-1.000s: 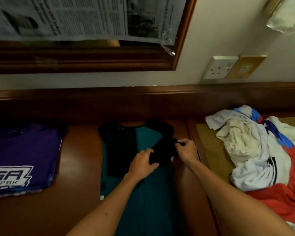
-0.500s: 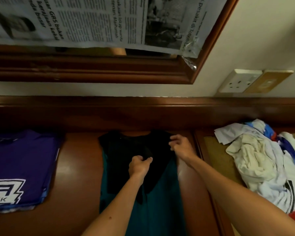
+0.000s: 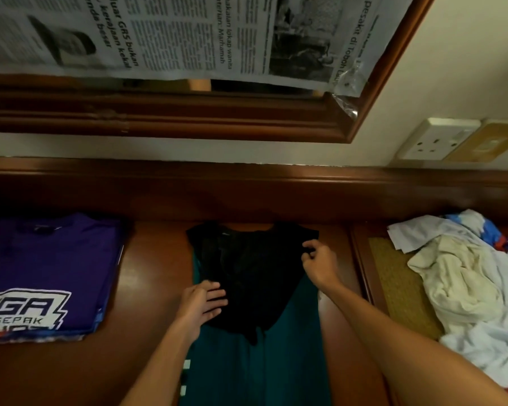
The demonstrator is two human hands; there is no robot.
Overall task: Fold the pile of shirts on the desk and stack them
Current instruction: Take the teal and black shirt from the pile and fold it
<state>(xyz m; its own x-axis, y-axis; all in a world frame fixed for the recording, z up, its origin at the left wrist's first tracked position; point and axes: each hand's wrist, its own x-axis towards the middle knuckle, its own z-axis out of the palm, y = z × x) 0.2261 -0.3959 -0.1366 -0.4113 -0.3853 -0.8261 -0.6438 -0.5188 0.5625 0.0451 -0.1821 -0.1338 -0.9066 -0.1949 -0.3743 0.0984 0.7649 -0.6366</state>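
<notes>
Folded stack [image 3: 47, 276] at desk [image 3: 153, 288] left edge, half-folded shirt [image 3: 255, 317] mid-desk against back edge, unfolded pile [image 3: 469, 288] at right edge

Left hand [image 3: 201, 303] now flat on shirt [image 3: 255, 361]

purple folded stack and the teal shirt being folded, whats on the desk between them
Only bare brown desk shows between the purple stack and the teal shirt in the head view. The left hand lies on the shirt's edge, not in the gap.
</notes>
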